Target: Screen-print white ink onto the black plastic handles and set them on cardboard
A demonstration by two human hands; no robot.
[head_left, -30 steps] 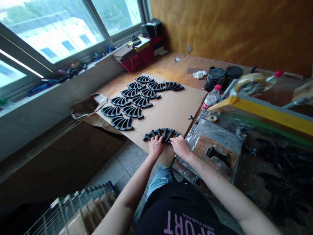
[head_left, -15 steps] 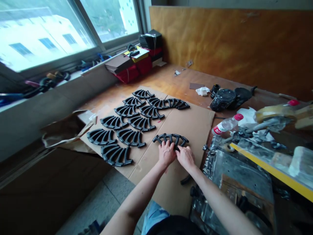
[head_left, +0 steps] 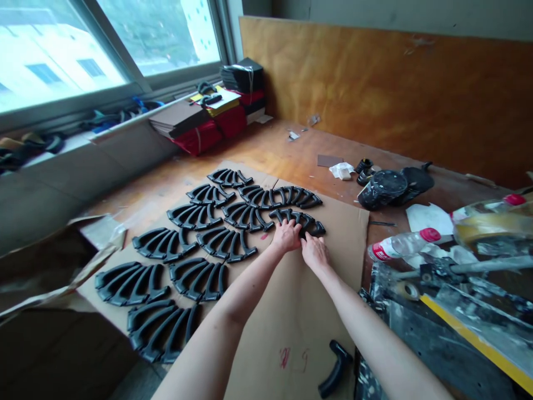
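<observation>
A black fan-shaped ribbed part [head_left: 306, 220] lies on a sheet of brown cardboard [head_left: 291, 311], just below another like it [head_left: 287, 196]. My left hand [head_left: 286, 235] rests on its near left edge with fingers curled over the ribs. My right hand [head_left: 315, 253] touches its near edge beside the left hand, fingers bent. Several more identical black parts [head_left: 195, 244] lie in rows to the left on the cardboard.
A single curved black piece [head_left: 336, 368] lies near the cardboard's front right corner. A plastic bottle with a red cap [head_left: 402, 244], black lidded tubs [head_left: 383, 188], tape and a yellow-edged tool crowd the right. Stacked red and black boxes [head_left: 208, 119] stand by the window.
Both hands have pushed the fan-shaped part away from me across the cardboard, up to the row of other parts. My view has moved forward with it.
</observation>
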